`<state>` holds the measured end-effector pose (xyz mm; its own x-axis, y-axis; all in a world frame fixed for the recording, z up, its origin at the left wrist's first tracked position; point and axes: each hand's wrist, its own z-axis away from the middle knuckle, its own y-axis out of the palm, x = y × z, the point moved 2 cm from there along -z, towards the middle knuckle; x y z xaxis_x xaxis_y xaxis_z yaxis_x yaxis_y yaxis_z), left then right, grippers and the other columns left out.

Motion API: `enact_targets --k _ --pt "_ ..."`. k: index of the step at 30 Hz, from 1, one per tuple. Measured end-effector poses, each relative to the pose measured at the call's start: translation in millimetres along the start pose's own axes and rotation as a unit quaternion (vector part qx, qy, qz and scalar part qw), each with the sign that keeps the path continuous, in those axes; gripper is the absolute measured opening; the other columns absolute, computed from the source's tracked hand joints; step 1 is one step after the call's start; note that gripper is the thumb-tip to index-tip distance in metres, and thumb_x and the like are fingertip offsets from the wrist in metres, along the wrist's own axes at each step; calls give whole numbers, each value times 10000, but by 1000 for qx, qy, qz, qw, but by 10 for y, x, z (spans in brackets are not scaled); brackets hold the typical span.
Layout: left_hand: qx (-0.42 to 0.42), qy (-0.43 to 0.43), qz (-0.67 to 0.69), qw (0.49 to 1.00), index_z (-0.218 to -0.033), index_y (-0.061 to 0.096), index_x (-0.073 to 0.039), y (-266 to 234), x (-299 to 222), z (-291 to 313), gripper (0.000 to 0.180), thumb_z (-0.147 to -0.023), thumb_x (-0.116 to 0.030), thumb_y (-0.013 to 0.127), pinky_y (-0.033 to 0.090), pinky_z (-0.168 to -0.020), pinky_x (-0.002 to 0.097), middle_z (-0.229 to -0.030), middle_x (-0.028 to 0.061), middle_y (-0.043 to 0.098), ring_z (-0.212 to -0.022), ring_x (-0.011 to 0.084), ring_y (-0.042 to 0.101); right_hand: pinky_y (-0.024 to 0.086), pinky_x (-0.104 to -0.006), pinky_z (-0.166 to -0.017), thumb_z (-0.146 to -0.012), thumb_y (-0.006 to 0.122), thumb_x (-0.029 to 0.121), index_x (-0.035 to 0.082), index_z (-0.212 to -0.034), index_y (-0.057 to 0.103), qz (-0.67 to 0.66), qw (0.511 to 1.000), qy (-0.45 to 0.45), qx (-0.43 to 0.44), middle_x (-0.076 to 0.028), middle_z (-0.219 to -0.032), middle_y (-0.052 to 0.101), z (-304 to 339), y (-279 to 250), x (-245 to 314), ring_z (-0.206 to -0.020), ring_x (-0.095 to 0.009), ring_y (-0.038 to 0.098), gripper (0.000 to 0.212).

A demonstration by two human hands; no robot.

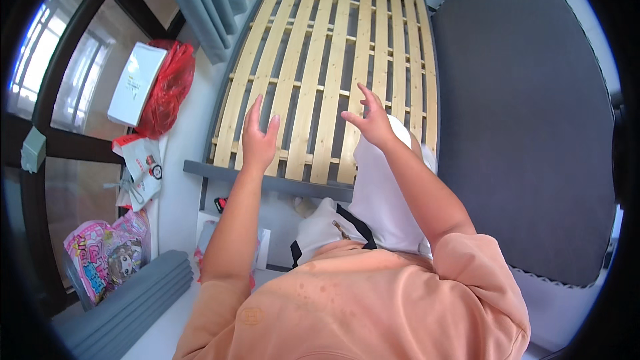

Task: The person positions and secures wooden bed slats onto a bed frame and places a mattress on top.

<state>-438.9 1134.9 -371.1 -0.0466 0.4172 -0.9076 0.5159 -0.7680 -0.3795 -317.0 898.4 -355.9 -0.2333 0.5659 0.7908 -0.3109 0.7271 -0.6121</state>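
Both my hands are held out in front of me over a bed frame with pale wooden slats (325, 73). My left hand (261, 139) is above the slats near the frame's left front part, its thumb and fingers apart and nothing in it. Toward the right side, my right hand (372, 120) has its fingers spread and is empty too. Beneath the slats runs the grey front rail (267, 180) of the frame. My right leg, in white trousers (383, 187), is raised against the frame's right front end.
A large dark grey mattress-like panel (523, 113) stands along the right. On the left sill are a white box (137, 85), a red plastic bag (170, 83), a white paper bag (141, 163) and a pink printed package (110, 253). Grey curtains (207, 0) hang by the window.
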Motion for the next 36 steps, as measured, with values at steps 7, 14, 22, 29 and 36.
enact_targets --k 7,14,22,29,36 --pt "27 -46 15 998 -1328 373 -47 -29 181 302 523 -861 -207 545 299 -1021 349 -1324 162 419 -1241 280 386 346 -370 -1000 -714 727 298 68 -1359 303 57 996 69 -6 -181 -1329 366 420 -243 -362 -1197 -328 407 805" --pt "145 -22 0 989 -1330 378 -64 819 21 393 531 -856 -226 555 316 -1011 354 -1313 176 433 -1235 289 398 363 -377 -978 -692 750 286 59 -1333 355 68 964 211 -145 -224 -1263 435 1411 -1201 -1449 -1166 -339 435 786" --pt "290 64 12 955 -1337 377 -111 2218 -953 644 546 -850 -269 568 315 -1011 355 -1281 170 457 -1223 297 410 423 -364 -896 -751 693 235 97 -1311 416 -8 920 294 -258 -170 -1252 469 2702 -1905 -1921 -1091 -271 505 640" --pt "327 95 22 940 -1339 379 -118 3158 -1655 1327 553 -846 -264 581 315 -1011 365 -1284 166 458 -1233 286 402 455 -251 -667 -808 644 244 50 -1009 636 -209 869 247 -373 -64 -847 639 3437 -2686 -2521 -747 -113 579 280" --pt "383 175 17 907 -1345 366 -104 3985 -2574 1780 575 -847 -288 586 346 -982 363 -1279 174 468 -1211 298 426 384 -248 -533 -836 581 189 46 -928 624 -106 853 322 -397 13 -600 499 4304 -3616 -2812 -551 -77 442 175"
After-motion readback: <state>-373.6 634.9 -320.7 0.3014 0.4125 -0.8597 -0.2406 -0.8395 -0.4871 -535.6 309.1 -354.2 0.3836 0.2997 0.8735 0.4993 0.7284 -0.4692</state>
